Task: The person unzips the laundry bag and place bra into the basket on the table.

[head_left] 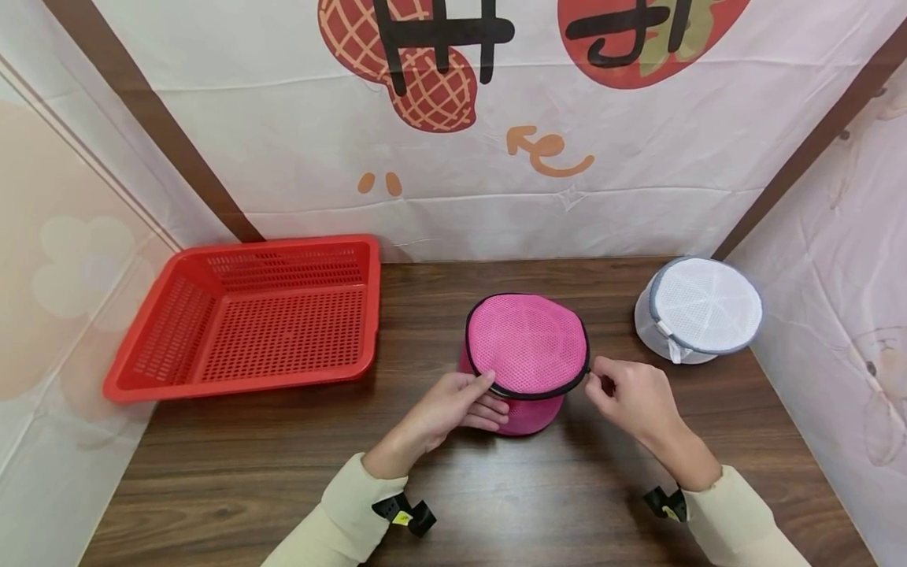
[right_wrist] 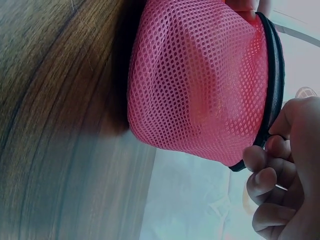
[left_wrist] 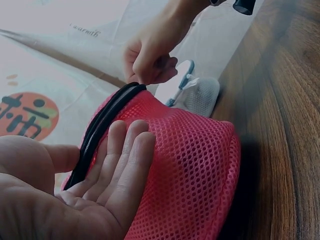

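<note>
A round pink mesh laundry bag (head_left: 527,342) with a black zippered rim stands on the table, its lid lying over the top. My left hand (head_left: 453,405) holds its near left rim, thumb on the black edging and fingers against the mesh side. At the right end of the rim, my right hand (head_left: 634,398) pinches the zipper (right_wrist: 272,85) between thumb and forefinger; the fingertips hide the pull itself. In the left wrist view, the left hand's fingers (left_wrist: 117,160) lie along the pink mesh. A yellow-orange patch shows faintly through the mesh in the right wrist view.
A red plastic basket (head_left: 372,315) stands at the table's left. Back right is a white mesh laundry bag (head_left: 708,303) with a grey rim. Printed cloth walls (head_left: 453,213) close off the back and both sides of the wooden table (head_left: 496,504).
</note>
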The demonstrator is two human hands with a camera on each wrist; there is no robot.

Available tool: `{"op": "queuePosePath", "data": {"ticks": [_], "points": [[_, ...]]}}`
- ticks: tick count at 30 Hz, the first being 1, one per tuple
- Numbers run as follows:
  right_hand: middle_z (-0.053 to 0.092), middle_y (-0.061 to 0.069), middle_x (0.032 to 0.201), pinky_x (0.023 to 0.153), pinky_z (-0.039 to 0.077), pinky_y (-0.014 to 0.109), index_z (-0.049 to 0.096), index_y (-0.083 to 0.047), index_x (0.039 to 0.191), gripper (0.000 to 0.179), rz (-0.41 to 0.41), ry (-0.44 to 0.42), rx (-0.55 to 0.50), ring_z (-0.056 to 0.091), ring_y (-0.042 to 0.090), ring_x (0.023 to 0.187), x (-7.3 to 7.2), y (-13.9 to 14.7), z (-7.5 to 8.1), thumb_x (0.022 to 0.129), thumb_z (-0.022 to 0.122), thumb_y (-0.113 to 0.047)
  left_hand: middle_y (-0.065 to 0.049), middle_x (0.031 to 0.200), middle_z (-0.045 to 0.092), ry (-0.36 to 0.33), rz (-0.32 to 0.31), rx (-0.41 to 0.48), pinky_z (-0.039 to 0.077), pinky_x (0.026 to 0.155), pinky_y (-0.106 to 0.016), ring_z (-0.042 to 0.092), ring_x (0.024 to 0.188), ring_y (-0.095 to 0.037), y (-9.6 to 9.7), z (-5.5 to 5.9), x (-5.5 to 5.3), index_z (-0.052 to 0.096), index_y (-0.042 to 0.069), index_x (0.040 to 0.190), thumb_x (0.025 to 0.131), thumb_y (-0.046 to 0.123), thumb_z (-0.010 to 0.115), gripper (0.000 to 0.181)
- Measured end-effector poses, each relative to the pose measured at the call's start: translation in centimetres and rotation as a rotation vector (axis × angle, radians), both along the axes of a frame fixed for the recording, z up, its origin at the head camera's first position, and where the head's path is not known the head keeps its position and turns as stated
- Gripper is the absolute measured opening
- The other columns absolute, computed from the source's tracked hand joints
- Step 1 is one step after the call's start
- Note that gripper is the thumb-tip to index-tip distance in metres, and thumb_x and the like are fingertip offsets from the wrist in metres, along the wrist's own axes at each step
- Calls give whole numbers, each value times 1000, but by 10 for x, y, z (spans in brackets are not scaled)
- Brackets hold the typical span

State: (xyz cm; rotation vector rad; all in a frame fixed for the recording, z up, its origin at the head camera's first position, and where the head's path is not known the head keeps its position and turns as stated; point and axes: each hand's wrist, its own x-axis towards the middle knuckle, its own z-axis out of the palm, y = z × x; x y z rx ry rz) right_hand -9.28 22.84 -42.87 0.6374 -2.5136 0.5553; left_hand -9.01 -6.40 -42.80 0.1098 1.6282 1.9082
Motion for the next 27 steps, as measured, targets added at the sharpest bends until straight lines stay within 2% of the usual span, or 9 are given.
{"op": "queuePosePath", "data": {"ticks": [6, 14, 17, 21, 24, 27], "points": [[34, -16, 56, 43, 24, 20, 44, -24, 62, 25, 30, -11, 11, 31, 2, 50, 2, -1, 1, 77, 58, -9, -25, 96, 73, 10, -16, -9, 63, 80, -41, 75, 88, -30, -2, 0, 1, 61, -21, 112, 112, 33, 39, 58], [32, -17, 55, 43, 23, 20, 43, -24, 62, 25, 53, 1, 12, 29, 1, 50, 3, -4, 2, 76, 57, -10, -26, 97, 73, -32, -50, 6, 63, 79, -43, 75, 87, -31, -3, 0, 2, 62, -22, 112, 112, 42, 32, 70], [32, -17, 55, 43, 22, 19, 43, -25, 61, 25, 58, 8, 15, 29, 0, 50, 3, -5, 3, 76, 57, -10, -22, 96, 74, -28, -63, 0, 63, 80, -42, 75, 87, -29, -4, 1, 2, 62, -21, 113, 112, 39, 39, 64], [32, -18, 55, 43, 23, 19, 43, -25, 61, 25, 63, 5, 17, 29, 0, 50, 4, -6, 5, 77, 57, -11, -17, 93, 74, -15, -84, -1, 63, 81, -39, 75, 87, -24, -4, 3, 1, 61, -21, 113, 110, 25, 48, 48], [32, -18, 55, 44, 23, 19, 43, -25, 61, 26, 70, 2, 16, 28, -1, 50, 6, -8, 6, 77, 58, -11, -15, 93, 73, -14, -88, 6, 63, 81, -37, 75, 88, -23, -5, 3, 0, 60, -22, 114, 110, 21, 48, 44], [33, -19, 56, 44, 23, 18, 43, -26, 62, 26, 90, -3, 12, 29, -2, 51, 7, -9, 6, 77, 59, -11, -14, 93, 73, -16, -80, 9, 63, 80, -36, 75, 88, -23, -6, 3, 0, 60, -21, 115, 111, 23, 46, 47]]}}
